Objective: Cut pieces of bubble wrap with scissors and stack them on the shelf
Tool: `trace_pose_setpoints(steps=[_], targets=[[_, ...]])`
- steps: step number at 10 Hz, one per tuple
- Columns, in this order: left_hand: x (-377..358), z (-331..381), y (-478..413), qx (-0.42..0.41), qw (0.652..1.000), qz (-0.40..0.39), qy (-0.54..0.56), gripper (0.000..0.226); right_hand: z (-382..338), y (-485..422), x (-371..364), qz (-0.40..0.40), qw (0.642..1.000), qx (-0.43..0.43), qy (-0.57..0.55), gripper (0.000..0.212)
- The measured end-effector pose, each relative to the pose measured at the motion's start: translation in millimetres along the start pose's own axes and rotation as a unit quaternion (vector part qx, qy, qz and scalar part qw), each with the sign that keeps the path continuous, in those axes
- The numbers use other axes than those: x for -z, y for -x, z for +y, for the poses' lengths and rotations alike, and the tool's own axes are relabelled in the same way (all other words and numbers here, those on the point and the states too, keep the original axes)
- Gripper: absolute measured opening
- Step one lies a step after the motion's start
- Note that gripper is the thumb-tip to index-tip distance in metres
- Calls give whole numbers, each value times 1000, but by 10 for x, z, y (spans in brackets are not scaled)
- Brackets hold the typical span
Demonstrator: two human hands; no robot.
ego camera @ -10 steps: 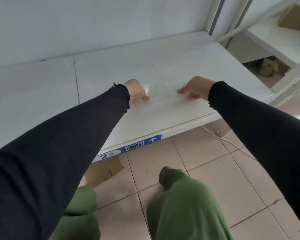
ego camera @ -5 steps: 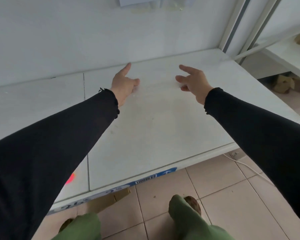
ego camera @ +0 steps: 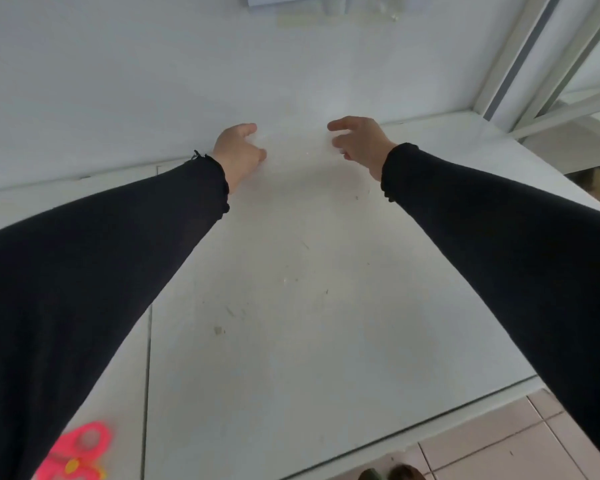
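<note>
A clear piece of bubble wrap [ego camera: 297, 150], barely visible but for a few glints, lies at the back of the white shelf [ego camera: 291, 323] against the wall. My left hand [ego camera: 238, 154] is at its left end and my right hand [ego camera: 359, 142] at its right end, both with fingers loosely curled and spread. Whether either hand grips the sheet is not discernible. Pink scissors with a yellow pivot [ego camera: 77, 452] lie blurred on the shelf at the bottom left, beside my left sleeve.
White shelf uprights [ego camera: 520, 57] rise at the right rear corner. Clear bags and a pale sheet [ego camera: 326, 5] show at the top edge. Beige floor tiles [ego camera: 499, 445] and shoe tips [ego camera: 388, 474] lie below the shelf's front edge.
Both hands have gone from the shelf's front part, where they pressed on the bubble wrap, to the back by the wall. The view has tilted up, and the scissors have come into sight.
</note>
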State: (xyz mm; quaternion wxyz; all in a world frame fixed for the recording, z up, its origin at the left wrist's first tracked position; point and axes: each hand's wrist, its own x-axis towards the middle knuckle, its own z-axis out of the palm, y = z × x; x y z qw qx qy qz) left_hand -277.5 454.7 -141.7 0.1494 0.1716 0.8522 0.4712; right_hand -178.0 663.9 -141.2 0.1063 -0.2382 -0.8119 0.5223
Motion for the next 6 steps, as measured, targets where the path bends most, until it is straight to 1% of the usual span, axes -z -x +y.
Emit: trace_pose_setpoints(steps=[1,2,3,4,5,6], targets=[[-48,-80,-64,1,997,5,-82,58,92,-48,-79,2,998,23,65,35],[-70,-138,-63,24,976,11,-214,43,127,-46,-118,3,973,44,225,35],[-25,-193,-47,20,971,23,-238,52,79,42,-107,-2,930,52,365,42],[93,-209,42,-23,978,65,-197,50,35,164,-8,-3,943,57,329,44],[240,-184,254,-38,974,68,-213,46,-14,348,97,27,964,56,260,41],[424,-81,559,-60,971,66,-222,37,-151,639,136,23,956,87,278,36]])
